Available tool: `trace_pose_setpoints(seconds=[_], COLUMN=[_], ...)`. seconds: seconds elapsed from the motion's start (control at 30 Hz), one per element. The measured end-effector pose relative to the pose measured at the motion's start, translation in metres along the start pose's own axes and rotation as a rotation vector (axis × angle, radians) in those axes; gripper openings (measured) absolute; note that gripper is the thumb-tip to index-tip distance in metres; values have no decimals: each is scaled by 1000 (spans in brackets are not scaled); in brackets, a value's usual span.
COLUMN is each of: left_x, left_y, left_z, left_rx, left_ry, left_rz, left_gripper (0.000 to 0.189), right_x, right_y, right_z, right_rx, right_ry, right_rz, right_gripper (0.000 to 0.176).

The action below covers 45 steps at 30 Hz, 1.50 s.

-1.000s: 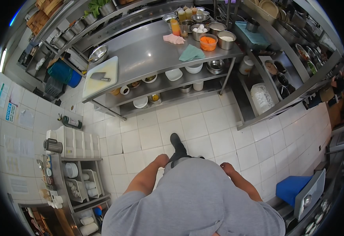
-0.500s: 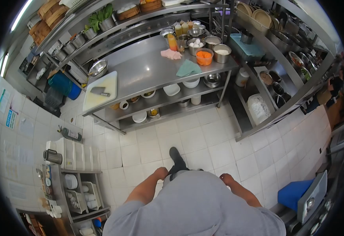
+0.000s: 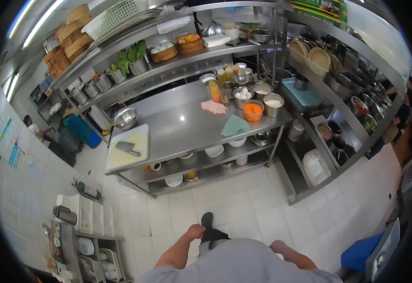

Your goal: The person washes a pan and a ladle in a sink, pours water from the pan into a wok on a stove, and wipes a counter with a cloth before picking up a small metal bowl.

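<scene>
My left hand (image 3: 195,231) hangs in front of my body beside my dark trouser leg, its fingers curled in and nothing seen in them. On the other side, my right hand (image 3: 278,246) hangs low by the grey shirt (image 3: 253,264); its fingers are mostly hidden. Neither hand touches the steel table (image 3: 177,118) ahead. On that table a cleaver (image 3: 128,148) lies on a white cutting board (image 3: 137,137). A green cloth (image 3: 234,126), a pink cloth (image 3: 214,107), an orange-filled tub (image 3: 253,111) and a bowl of eggs (image 3: 243,95) stand to the right.
Steel shelving (image 3: 357,113) with pots stands at the right. A fire extinguisher (image 3: 87,189) and a white rack (image 3: 97,214) are at the left. Another person (image 3: 38,129) is at the far left. A blue bin (image 3: 361,250) stands at the lower right.
The view has tilted up, so the table sits lower and more of the upper shelf shows. A person has come into view at the far left. Both hands appear lower in the view.
</scene>
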<state>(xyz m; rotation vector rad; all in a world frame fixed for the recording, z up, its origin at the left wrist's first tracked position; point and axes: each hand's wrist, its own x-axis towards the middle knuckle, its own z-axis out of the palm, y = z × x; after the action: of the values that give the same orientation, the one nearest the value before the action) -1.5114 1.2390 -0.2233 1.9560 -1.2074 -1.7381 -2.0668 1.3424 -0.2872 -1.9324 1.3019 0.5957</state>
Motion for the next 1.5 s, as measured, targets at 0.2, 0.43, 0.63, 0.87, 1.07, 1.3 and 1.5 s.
trace_pose_setpoints(seconds=[0.2,0.43,0.63,0.87,1.07,1.3,1.5], left_x=[95,138,236,301,313,327,332], left_y=[128,343,435,466,472,472,477], left_z=[-87,-168,-187,-155,-155,-158,-163], left_rx=[298,547,905,1222,1168,1168,1105], left_ry=[454,479,228,211,146,93,94], left_rz=[575,1050,1042,1117,1161,1073,1045], left_gripper=[34,48,71,99,98,106,99], right_x=[60,134,139,161,280,468,594], right_y=[-14,-127,-259,-261,-196,-93,-57], right_z=[-11,-54,-172,-130,-29,-210,-348], right_rx=[-19,44,685,1051,754,568,647], right_ry=[-2,78,460,352,-27,-178,289], right_rz=[146,77,740,785,483,333,251], right_gripper=[46,41,41,33,32,42,44])
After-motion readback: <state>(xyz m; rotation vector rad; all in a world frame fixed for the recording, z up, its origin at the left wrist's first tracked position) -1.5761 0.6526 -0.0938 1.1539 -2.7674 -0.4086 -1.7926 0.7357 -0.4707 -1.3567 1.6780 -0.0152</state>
